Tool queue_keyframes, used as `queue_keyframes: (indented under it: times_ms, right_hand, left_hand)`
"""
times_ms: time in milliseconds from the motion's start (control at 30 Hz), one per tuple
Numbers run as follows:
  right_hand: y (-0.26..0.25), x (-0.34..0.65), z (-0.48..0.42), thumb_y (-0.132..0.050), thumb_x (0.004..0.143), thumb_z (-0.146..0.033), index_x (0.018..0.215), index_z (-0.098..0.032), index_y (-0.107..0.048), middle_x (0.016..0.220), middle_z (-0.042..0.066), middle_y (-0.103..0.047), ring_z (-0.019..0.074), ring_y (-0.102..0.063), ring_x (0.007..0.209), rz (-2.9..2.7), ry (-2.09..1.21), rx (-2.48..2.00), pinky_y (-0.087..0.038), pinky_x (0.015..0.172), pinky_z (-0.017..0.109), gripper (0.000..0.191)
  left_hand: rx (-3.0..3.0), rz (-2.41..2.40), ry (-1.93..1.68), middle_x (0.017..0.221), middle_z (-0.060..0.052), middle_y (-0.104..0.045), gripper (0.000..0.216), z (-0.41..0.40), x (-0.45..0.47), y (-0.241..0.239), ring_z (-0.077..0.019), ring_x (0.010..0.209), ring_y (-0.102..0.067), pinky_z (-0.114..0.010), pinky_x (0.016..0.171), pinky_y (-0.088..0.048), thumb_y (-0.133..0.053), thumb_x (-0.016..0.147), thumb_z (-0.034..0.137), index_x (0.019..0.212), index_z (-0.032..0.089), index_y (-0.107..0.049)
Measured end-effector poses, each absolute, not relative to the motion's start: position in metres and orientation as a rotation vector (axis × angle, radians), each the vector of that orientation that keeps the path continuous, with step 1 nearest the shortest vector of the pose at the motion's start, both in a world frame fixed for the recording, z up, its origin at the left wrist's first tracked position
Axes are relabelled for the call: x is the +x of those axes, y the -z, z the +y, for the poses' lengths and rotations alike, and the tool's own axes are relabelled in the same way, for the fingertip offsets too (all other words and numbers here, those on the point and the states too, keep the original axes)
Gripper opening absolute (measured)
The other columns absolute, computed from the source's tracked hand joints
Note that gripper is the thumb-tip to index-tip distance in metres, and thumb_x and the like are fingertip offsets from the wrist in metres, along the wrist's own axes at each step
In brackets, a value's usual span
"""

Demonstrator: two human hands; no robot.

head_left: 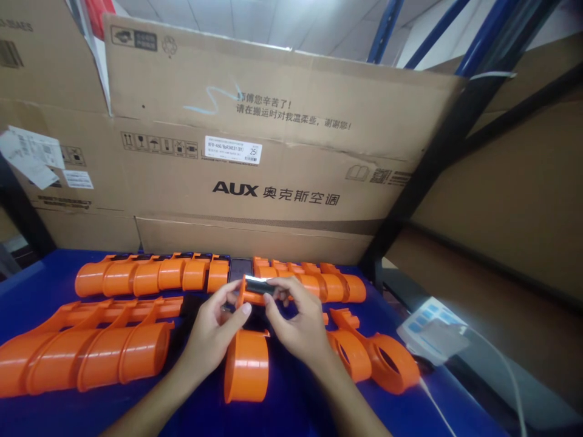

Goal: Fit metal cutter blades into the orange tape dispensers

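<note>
Both my hands meet over the middle of the blue table (40, 285). My left hand (214, 328) pinches the orange arm of an orange plastic tape-dispenser part (248, 364), whose round drum hangs below my fingers. My right hand (296, 325) grips a small dark metal blade piece (262, 285) held against the top of that part. The fingers of both hands are curled closed.
Rows of the same orange parts lie at the back (155, 274) and back right (328, 282), a nested stack at the left (86, 352), and two more at the right (378, 358). A dark phone (240, 267) lies behind my hands. Large cardboard boxes (273, 164) wall off the back. A white device with cable (432, 331) sits right.
</note>
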State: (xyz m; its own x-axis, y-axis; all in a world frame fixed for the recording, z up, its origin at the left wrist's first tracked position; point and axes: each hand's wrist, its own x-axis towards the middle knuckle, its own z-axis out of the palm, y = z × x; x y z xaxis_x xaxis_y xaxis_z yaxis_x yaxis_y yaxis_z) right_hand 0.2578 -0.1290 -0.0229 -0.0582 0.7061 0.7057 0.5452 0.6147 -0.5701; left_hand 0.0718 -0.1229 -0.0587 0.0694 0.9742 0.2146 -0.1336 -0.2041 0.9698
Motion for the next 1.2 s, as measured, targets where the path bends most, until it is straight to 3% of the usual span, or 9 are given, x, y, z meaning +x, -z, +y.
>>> queue_keyframes:
  times_ms: [233, 400, 500, 600, 700, 900, 1100, 1200]
  right_hand:
    - [0.021, 0.256, -0.131, -0.065, 0.091, -0.026, 0.106, -0.024, -0.071, 0.082, 0.003, -0.066, 0.0196, -0.063, 0.073, -1.761, -0.269, -0.999, -0.053, 0.068, 0.033, 0.016]
    - [0.023, 0.259, -0.127, -0.057, 0.098, -0.028, 0.124, -0.024, -0.063, 0.091, 0.003, -0.069, 0.0191, -0.067, 0.08, -1.719, -0.433, -0.944, -0.055, 0.075, 0.032, 0.027]
    - [0.024, 0.266, -0.122, -0.054, 0.098, -0.027, 0.108, -0.022, -0.066, 0.087, 0.003, -0.07, 0.0197, -0.066, 0.078, -1.749, -0.337, -1.103, -0.053, 0.074, 0.032, 0.016]
    - [0.024, 0.273, -0.122, -0.062, 0.088, -0.018, 0.091, -0.023, -0.069, 0.085, 0.004, -0.07, 0.022, -0.065, 0.081, -2.012, -0.223, -1.317, -0.05, 0.074, 0.032, 0.009]
    - [0.024, 0.275, -0.127, -0.066, 0.08, -0.014, 0.093, -0.023, -0.072, 0.091, 0.005, -0.072, 0.0234, -0.065, 0.089, -2.266, -0.212, -1.448, -0.048, 0.078, 0.032, 0.016]
    - [0.031, 0.266, -0.131, -0.061, 0.084, -0.012, 0.096, -0.02, -0.072, 0.097, 0.008, -0.072, 0.0241, -0.065, 0.098, -2.418, -0.212, -1.565, -0.046, 0.085, 0.032, 0.018]
    - [0.033, 0.267, -0.121, -0.058, 0.085, -0.012, 0.089, -0.02, -0.067, 0.096, 0.01, -0.072, 0.0252, -0.064, 0.097, -2.315, -0.113, -1.535, -0.047, 0.084, 0.033, 0.013]
    - [0.033, 0.268, -0.118, -0.057, 0.087, -0.013, 0.09, -0.02, -0.064, 0.089, 0.007, -0.072, 0.0234, -0.066, 0.087, -2.13, -0.178, -1.502, -0.048, 0.077, 0.032, 0.011]
  left_hand:
    - [1.237, 0.872, -1.301, 0.091, -0.005, -0.067, 0.054, -0.121, 0.072, 0.059, -0.0168, 0.068, -0.062, -0.027, 0.061, -0.051, -0.079, 0.078, 0.04, 0.126, 0.019, -0.066]
    - [1.077, 0.779, -1.297, 0.08, 0.0, -0.065, 0.042, -0.123, 0.071, 0.051, -0.0132, 0.061, -0.06, -0.023, 0.057, -0.049, -0.077, 0.079, 0.035, 0.116, 0.019, -0.065]
    - [0.959, 0.774, -1.339, 0.077, 0.002, -0.065, 0.037, -0.124, 0.071, 0.046, -0.0096, 0.054, -0.056, -0.02, 0.052, -0.045, -0.077, 0.078, 0.031, 0.11, 0.019, -0.064]
    - [0.888, 0.753, -1.353, 0.079, 0.002, -0.067, 0.033, -0.126, 0.072, 0.043, -0.0082, 0.052, -0.055, -0.019, 0.051, -0.044, -0.078, 0.074, 0.026, 0.103, 0.019, -0.063]
    - [0.875, 0.758, -1.338, 0.077, 0.003, -0.066, 0.03, -0.126, 0.073, 0.041, -0.0076, 0.05, -0.054, -0.018, 0.049, -0.043, -0.077, 0.073, 0.024, 0.099, 0.019, -0.062]
    - [0.885, 0.77, -1.332, 0.074, 0.004, -0.066, 0.041, -0.126, 0.071, 0.044, -0.0092, 0.048, -0.056, -0.02, 0.049, -0.045, -0.075, 0.072, 0.022, 0.111, 0.02, -0.063]
    - [0.93, 0.779, -1.333, 0.077, 0.0, -0.07, 0.042, -0.127, 0.071, 0.041, -0.0109, 0.053, -0.059, -0.021, 0.054, -0.046, -0.081, 0.07, 0.028, 0.108, 0.018, -0.068]
    - [0.983, 0.792, -1.31, 0.077, 0.0, -0.07, 0.043, -0.125, 0.07, 0.043, -0.0114, 0.054, -0.059, -0.022, 0.054, -0.046, -0.083, 0.073, 0.034, 0.111, 0.019, -0.067]
